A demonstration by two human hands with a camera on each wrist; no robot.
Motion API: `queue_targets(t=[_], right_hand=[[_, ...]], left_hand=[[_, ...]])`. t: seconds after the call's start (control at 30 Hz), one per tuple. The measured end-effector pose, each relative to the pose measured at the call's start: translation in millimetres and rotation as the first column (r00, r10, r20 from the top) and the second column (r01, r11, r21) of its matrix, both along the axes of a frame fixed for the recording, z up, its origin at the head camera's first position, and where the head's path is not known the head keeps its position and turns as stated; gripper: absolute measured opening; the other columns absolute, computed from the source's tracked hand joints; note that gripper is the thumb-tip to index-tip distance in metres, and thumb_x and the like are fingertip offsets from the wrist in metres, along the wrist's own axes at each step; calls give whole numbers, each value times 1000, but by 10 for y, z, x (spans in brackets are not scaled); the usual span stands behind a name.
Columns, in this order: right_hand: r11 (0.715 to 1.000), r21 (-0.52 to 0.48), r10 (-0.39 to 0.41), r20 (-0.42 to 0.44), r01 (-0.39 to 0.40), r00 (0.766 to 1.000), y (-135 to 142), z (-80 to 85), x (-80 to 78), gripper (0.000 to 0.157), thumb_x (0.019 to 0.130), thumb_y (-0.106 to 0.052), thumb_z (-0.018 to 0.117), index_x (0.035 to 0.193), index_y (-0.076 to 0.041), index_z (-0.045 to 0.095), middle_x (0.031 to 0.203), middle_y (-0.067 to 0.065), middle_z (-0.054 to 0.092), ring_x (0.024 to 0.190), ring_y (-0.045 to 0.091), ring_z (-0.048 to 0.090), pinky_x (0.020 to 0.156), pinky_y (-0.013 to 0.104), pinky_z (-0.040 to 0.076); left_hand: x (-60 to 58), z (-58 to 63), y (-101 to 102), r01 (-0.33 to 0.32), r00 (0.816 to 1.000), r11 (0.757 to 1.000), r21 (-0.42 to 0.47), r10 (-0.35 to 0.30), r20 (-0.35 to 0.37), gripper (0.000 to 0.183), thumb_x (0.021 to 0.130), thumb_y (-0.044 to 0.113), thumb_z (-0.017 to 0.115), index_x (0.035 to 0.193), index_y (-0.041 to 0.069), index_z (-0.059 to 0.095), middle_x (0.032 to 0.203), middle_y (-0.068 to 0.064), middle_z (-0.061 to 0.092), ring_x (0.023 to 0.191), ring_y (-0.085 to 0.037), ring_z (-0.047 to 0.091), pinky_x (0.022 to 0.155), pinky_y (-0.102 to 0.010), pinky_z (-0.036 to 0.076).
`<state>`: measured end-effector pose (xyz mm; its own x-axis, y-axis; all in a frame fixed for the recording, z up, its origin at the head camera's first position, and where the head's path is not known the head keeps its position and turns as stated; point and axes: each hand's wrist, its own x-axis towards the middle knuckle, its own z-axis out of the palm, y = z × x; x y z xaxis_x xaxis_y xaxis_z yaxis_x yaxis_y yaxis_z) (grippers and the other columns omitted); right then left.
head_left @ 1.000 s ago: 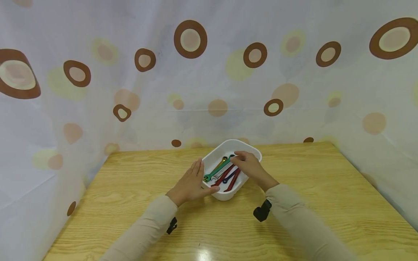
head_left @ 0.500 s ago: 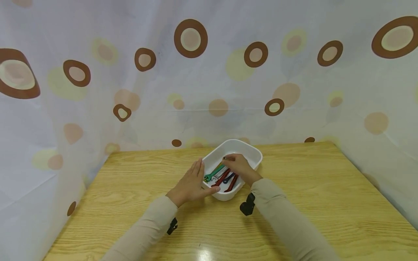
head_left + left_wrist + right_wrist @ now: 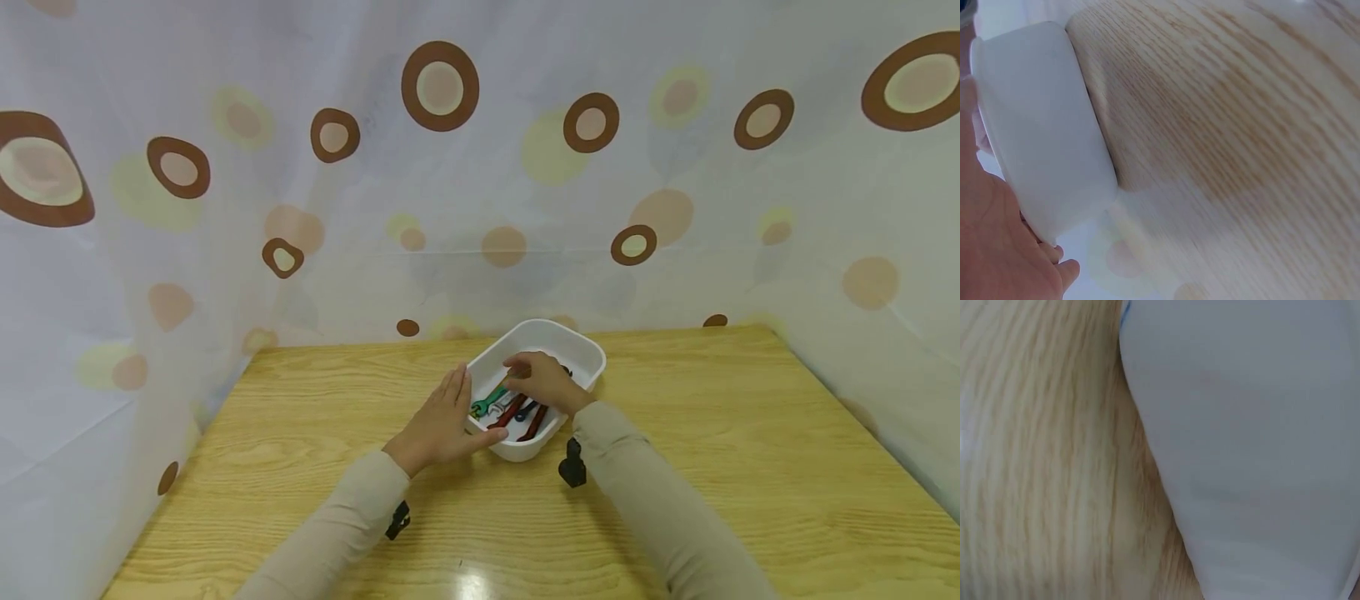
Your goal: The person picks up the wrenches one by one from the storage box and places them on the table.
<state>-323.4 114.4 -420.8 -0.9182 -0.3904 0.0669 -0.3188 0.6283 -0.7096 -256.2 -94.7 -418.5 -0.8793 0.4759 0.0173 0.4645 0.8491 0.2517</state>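
Observation:
A white plastic tub (image 3: pixel 517 452) stands askew on the table, holding several wrenches of different colours. Straight fingers and a spread thumb of my left hand (image 3: pixel 438 421) rest along its near left rim; the left wrist view also has this hand (image 3: pixel 1004 244) against the tub. Bent over the wrenches inside is my right hand (image 3: pixel 546 382), its fingertips down by the upper part of the green wrench (image 3: pixel 483 407). Whether it pinches one I cannot tell. Red wrenches (image 3: pixel 534 423) and a dark blue wrench (image 3: pixel 522 412) show below it, their far ends mostly hidden.
The wooden table (image 3: pixel 315 442) extends on both sides of the tub. Behind it hangs a white curtain (image 3: pixel 360 200) with brown and pastel rings. The right wrist view is filled mainly by the tub's outer wall (image 3: pixel 1247 450).
My right hand has moved left and lower inside the tub, from its right part to over the green wrench. My left hand has stayed at the rim.

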Motion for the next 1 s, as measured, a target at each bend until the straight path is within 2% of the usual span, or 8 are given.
queue_targets(t=[0.13, 0.27, 0.63, 1.0], right_hand=[[995, 60, 80, 18, -81, 997, 43, -16, -79, 39, 89, -11, 67, 125, 1, 60, 119, 16, 64, 113, 30, 59, 96, 44, 46], [987, 116, 113, 4, -113, 994, 76, -41, -125, 34, 86, -5, 68, 119, 2, 63, 116, 15, 66, 111, 29, 61, 96, 43, 47], [939, 329, 130, -78, -98, 988, -3, -91, -104, 17, 85, -8, 70, 102, -8, 72, 101, 5, 68, 99, 24, 61, 90, 42, 48], [923, 372, 150, -102, -102, 983, -30, -83, -87, 4, 84, -8, 73, 89, -9, 73, 91, 3, 69, 90, 21, 63, 86, 39, 49]], left_hand=[[-5, -7, 11, 4, 1000, 1000, 1, -4, 9, 107, 87, 71, 44, 150, -7, 8, 159, -21, 0, 146, -35, 6, 117, -44, 16], [-5, -7, 17, 8, 1000, 1000, 13, -8, 21, 107, 87, 71, 45, 150, -7, 8, 159, -20, -1, 146, -35, 6, 117, -45, 15], [-15, -53, -10, -14, 1000, 1000, 5, 14, 26, 109, 86, 75, 41, 151, -3, 4, 160, -16, -5, 147, -31, 2, 117, -47, 14], [-21, -72, -17, -19, 1000, 1000, 2, 19, 24, 110, 85, 78, 37, 152, -2, 4, 160, -16, -3, 147, -30, 1, 117, -46, 14]])
